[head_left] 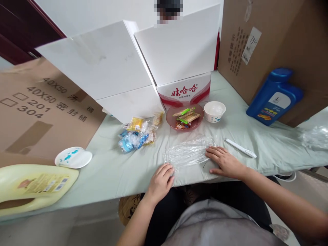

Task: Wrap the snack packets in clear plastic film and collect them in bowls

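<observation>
A clear, crinkled plastic bag (188,152) lies flat on the cloth-covered table in front of me. My left hand (161,181) is at its near left corner, fingers curled together on the plastic. On the right edge of the bag rests my right hand (227,163), its fingers stretched out and the thumb apart. A white pen-shaped cutter (240,147) lies just beyond the right hand. Behind the bag stands a pink glass bowl (170,121) with several wrapped snacks (189,116). To the left sits a pile of small wrapped packets (135,136).
A white paper bowl (214,114) stands beside the pink one; another paper cup (73,158) lies tipped at left. A yellow jug (38,186) and a blue bottle (274,97) flank the table. White boxes (102,58) and brown cartons (269,44) wall the back.
</observation>
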`<state>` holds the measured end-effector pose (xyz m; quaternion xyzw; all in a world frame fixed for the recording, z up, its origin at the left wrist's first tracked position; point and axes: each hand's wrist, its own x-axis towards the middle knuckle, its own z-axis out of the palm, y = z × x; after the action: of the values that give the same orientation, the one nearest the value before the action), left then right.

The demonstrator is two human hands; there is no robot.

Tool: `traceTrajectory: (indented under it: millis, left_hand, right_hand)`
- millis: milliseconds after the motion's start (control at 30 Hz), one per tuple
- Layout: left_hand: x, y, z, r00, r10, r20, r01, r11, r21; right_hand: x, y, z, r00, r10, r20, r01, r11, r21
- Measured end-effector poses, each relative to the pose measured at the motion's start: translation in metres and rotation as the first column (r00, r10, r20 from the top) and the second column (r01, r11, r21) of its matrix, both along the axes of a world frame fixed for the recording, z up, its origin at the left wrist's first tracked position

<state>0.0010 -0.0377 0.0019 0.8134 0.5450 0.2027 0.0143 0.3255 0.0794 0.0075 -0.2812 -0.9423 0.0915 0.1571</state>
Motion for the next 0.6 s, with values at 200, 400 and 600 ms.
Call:
traceTrajectory:
  millis: [200, 400, 600]
  left_hand:
    - [-0.015, 0.0, -0.004, 0.998, -0.017, 0.053, 0.015, 0.999, 0.04]
    - [-0.006, 0.004, 0.004, 0.999, -0.044, 0.008, 0.045, 0.999, -0.029]
    - [-0.005, 0.005, 0.003, 0.992, -0.025, 0.121, 0.03, 0.999, -0.038]
  right_hand:
    - [0.023, -0.016, -0.005, 1.0, -0.027, -0.013, 0.026, 0.998, -0.063]
    - [0.029, -0.023, -0.001, 0.998, -0.026, -0.058, 0.021, 0.996, -0.083]
    - [0.031, -0.028, 0.005, 0.983, -0.006, -0.184, -0.008, 0.997, -0.071]
